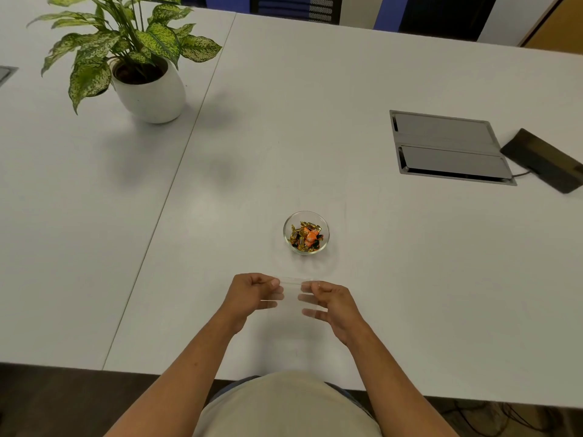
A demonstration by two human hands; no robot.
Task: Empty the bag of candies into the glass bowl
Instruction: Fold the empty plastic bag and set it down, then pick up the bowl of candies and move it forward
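A small glass bowl [325, 229] stands on the white table, holding several gold, orange and dark wrapped candies [306, 235]. Nearer to me, just below the bowl, a clear plastic bag [291, 298] hangs between my two hands and looks see-through with nothing inside. My left hand [249, 294] pinches its top left edge with thumb and fingers. My right hand [331, 302] grips the top right edge, fingers seen through the plastic.
A potted plant in a white pot [151, 93] stands at the far left. A grey cable hatch [448, 146] is set into the table at right, with a dark device [545, 159] and its cord beside it. The table's front edge [126, 370] is close to my body.
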